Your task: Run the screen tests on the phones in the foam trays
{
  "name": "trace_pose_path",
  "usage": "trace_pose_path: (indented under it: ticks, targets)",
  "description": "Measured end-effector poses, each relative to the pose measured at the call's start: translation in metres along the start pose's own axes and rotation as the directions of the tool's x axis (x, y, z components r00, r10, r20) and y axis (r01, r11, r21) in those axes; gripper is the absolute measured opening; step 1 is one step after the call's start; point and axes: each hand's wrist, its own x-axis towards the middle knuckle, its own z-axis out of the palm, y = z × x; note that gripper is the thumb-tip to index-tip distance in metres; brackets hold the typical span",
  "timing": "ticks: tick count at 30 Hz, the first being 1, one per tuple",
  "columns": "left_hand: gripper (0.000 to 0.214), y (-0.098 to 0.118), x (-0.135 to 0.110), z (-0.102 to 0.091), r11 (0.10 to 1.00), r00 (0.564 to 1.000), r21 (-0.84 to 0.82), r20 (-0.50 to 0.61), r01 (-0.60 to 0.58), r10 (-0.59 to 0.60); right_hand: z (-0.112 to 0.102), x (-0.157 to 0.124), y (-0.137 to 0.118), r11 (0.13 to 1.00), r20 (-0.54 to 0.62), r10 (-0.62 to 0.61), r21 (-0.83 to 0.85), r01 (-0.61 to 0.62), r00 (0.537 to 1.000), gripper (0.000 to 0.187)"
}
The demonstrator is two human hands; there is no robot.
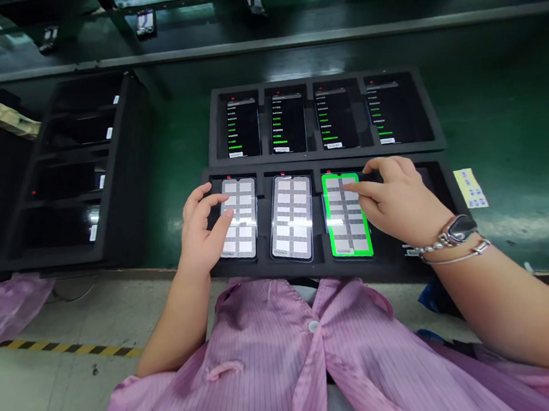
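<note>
Over the leftmost smartphone [241, 235] of the near row hovers my left hand [203, 232], fingers apart and holding nothing; I cannot tell whether a fingertip meets the glass. My right hand [391, 196] points its index finger at the upper part of another smartphone [349, 224], whose screen has a bright green border around pale blocks. Its fingers hold nothing. Between the hands lies a smartphone [290, 217] with a similar grid of pale blocks and no green. All three rest in slots of a black foam tray [325, 267]. My right hand and wrist partly cover the tray's rightmost slot.
Behind stands a second black tray [328, 155] with several phones showing dark screens with text. At left is a stack of black trays [127, 136] with phones. A yellow label sheet [470, 188] lies on the green table [515, 121]. Phones sit on the line [197, 27] beyond.
</note>
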Motion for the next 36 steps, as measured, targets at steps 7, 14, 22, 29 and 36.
trace_pose_path:
  ticks: [7, 14, 22, 29, 36]
  targets:
    - [0.025, 0.000, -0.001, -0.001, 1.000, 1.000, -0.014, -0.001, 0.004, -0.004, -0.017, -0.034, -0.029, 0.997, -0.013, -0.056, 0.051, 0.057, 0.998, 0.036]
    - [0.025, 0.001, -0.002, -0.002, 1.000, 1.000, -0.008, 0.003, 0.004, -0.004, -0.033, -0.067, -0.051, 0.991, 0.035, -0.062, 0.121, 0.058, 0.997, 0.033]
    - [0.025, 0.003, -0.004, -0.002, 1.000, 1.000, -0.005, 0.010, 0.020, -0.020, -0.042, -0.077, -0.062, 0.980, 0.017, -0.071, 0.185, 0.067, 0.997, 0.032]
    - [0.024, 0.002, -0.004, -0.001, 1.000, 1.000, 0.005, -0.004, 0.010, -0.010, -0.026, -0.058, -0.066, 0.987, 0.002, -0.080, 0.143, 0.079, 0.997, 0.036]
    - [0.024, 0.001, -0.004, -0.002, 0.999, 1.000, 0.037, 0.003, 0.000, 0.000, -0.030, -0.072, -0.052, 0.992, 0.022, -0.030, 0.124, 0.027, 0.999, 0.033]
